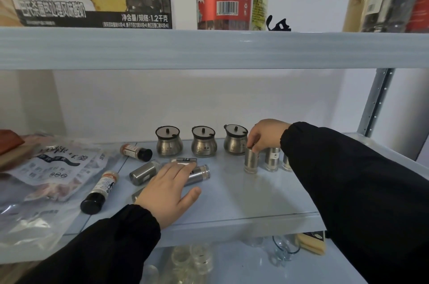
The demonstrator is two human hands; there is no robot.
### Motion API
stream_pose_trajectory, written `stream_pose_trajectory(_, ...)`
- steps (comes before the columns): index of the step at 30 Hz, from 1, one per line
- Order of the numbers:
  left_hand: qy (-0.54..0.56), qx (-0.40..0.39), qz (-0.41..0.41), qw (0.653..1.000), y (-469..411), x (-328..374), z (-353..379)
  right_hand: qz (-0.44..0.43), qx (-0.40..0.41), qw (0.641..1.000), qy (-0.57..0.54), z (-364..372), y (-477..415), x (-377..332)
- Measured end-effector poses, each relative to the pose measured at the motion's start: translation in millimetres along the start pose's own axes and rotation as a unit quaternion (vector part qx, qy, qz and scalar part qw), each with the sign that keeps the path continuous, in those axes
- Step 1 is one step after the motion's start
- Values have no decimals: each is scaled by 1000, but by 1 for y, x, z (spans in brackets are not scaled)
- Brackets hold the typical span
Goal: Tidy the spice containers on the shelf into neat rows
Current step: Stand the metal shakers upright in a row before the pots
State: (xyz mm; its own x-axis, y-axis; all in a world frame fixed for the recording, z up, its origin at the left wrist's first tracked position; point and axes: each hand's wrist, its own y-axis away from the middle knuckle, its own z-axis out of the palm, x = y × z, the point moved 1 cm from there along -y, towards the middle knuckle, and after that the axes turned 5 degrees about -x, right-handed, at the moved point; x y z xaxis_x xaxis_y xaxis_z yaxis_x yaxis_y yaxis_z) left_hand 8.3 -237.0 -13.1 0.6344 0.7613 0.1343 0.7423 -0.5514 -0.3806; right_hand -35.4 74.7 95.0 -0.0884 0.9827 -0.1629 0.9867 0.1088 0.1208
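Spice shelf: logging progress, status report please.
Right hand fingers pinch upright steel shaker top. Left hand flat over toppled steel shakers. Three round steel pots rowed behind. Two black-capped bottles lying loose.

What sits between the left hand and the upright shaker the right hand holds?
Bare shelf in the head view; only a lying steel shaker pokes out beside the left hand, short of the upright shaker.

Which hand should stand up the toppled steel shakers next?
Left. The left hand already rests on the lying steel shakers, while the right hand is busy gripping the top of an upright shaker further right.
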Motion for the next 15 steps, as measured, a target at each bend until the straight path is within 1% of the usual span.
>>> stream_pose_trajectory(7, -8, -5, 6, 1000, 3, 2, -1, 3, 10, 1000, 7, 2, 3, 3)
stream_pose_trajectory(10, -12, -1, 8, 1000, 5, 2, -5, 2, 6, 999, 32, 3, 5, 3)
stream_pose_trajectory(12, -11, 6, 3, 1000, 7, 0, -12, -5, 36, 998, 49, 3, 8, -5)
stream_pose_trajectory(14, -8, 20, -7, 1000, 9, -6, -21, -41, 92, 994, 43, 3, 10, -24)
stream_pose_trajectory(15, -7, 26, -13, 1000, 10, -10, -26, -66, 102, 992, 33, 4, 12, -37)
